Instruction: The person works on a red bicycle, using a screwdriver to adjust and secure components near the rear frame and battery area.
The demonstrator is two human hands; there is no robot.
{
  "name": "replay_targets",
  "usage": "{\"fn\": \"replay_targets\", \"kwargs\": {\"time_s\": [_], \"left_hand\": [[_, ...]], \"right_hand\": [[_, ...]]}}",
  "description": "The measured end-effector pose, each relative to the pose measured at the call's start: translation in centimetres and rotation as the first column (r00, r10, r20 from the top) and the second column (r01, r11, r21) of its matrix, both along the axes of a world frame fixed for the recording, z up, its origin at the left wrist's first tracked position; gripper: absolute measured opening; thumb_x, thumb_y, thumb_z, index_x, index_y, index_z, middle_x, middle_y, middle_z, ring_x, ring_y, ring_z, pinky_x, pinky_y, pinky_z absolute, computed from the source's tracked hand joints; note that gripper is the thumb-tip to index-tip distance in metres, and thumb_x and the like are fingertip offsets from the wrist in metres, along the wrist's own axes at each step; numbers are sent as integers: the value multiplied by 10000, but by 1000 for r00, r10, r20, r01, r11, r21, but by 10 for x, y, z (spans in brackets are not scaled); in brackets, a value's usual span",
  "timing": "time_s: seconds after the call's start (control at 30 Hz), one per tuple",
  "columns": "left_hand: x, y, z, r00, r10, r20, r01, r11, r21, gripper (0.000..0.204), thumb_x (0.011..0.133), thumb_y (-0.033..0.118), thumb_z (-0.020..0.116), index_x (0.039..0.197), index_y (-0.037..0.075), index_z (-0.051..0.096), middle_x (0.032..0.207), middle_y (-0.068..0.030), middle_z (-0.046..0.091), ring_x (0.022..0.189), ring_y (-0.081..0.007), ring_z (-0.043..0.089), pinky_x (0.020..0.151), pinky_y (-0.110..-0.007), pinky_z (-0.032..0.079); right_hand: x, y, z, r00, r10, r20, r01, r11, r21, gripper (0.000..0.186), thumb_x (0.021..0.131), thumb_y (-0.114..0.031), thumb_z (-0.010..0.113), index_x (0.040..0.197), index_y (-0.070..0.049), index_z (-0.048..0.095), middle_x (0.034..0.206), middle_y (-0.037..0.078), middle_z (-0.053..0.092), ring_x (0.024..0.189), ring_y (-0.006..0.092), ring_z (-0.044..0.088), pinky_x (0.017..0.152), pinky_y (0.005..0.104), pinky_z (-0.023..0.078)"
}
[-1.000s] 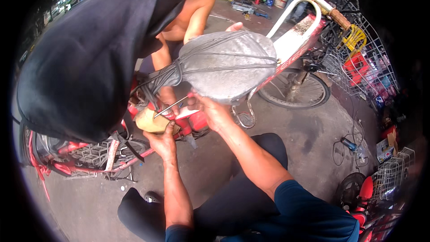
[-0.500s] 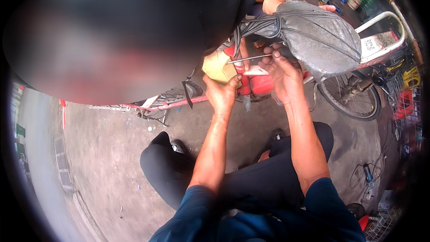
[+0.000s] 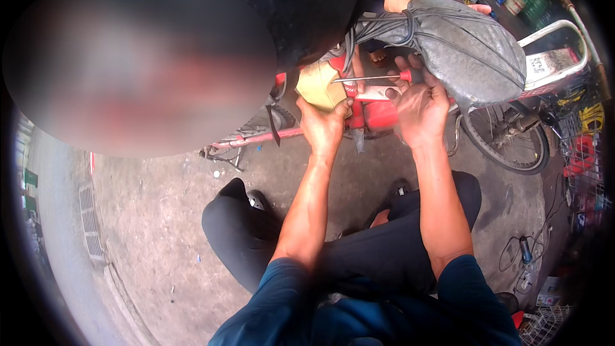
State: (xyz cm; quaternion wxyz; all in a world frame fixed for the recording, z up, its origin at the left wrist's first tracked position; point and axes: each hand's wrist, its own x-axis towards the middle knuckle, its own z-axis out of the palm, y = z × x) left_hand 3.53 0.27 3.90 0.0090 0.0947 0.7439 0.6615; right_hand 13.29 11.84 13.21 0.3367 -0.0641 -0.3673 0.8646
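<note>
At the far left a slotted grate [image 3: 90, 221] sits in the concrete floor [image 3: 160, 218], and here, right of it, a red bike frame [image 3: 259, 136] runs across the scene. Now the left hand [image 3: 322, 126]: its grip is closed on a yellow, faceted piece [image 3: 319, 87], thumb along the near right edge, the piece held up against the far side of the bike. And across to the right comes a screwdriver [image 3: 368, 79], lying nearly level, its thin shaft reaching left so the tip meets the yellow piece's face; whether it sits in a screw, I cannot tell. Behind that shaft, a co-worker's hand [image 3: 359, 75] hangs close by. The right hand [image 3: 423, 110] has the tool's red-and-black handle, the grip loosely curled, palm turned up, fingers around the handle. Just right and far of it, a grey oval pad [image 3: 474, 51] bound with dark cord, then a white looped bar [image 3: 572, 26] beyond. Below the pad, a spoked wheel [image 3: 505, 138]; nearer, at the right, a dark corded tool [image 3: 526, 251] lies on the floor.
</note>
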Motion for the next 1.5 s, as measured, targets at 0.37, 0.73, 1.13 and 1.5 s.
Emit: {"fn": "replay_targets", "kwargs": {"time_s": [0.37, 0.73, 1.13, 1.5], "left_hand": [[2, 1, 4, 1000, 1, -22, -1, 1000, 13, 796, 604, 327, 870, 1141, -18, 395, 1007, -251, 636, 977, -400, 615, 830, -430, 474], [-2, 8, -6, 989, -47, -142, 62, 993, 102, 797, 644, 237, 877, 1178, -84, 379, 1119, -198, 555, 1017, -256, 545, 913, -347, 433], [0, 11, -11, 978, -79, -195, 114, 977, 178, 827, 659, 179, 864, 1249, -81, 346, 1209, -198, 495, 1103, -257, 497, 975, -353, 387], [2, 15, -8, 977, -71, -199, 115, 969, 220, 799, 659, 169, 865, 1226, -73, 357, 1187, -191, 510, 1078, -249, 510, 958, -349, 402]], "right_hand": [[-3, 3, -4, 975, -129, 183, 110, 988, 111, 378, 925, -322, 579, 1189, -62, 502, 1063, 87, 599, 975, 210, 583, 792, 326, 446], [-1, 9, -3, 1000, 14, -8, -14, 998, -65, 241, 917, -164, 521, 1106, -17, 551, 1109, 106, 585, 959, 219, 577, 789, 365, 483], [-5, -3, -7, 984, -175, 38, 175, 985, 4, 197, 909, -79, 539, 1078, 14, 580, 1014, 125, 609, 928, 227, 592, 828, 401, 503], [-6, 8, 0, 922, -242, 302, 185, 961, 203, 225, 889, -227, 631, 995, -28, 629, 946, 64, 623, 783, 122, 586, 685, 257, 489]]}}
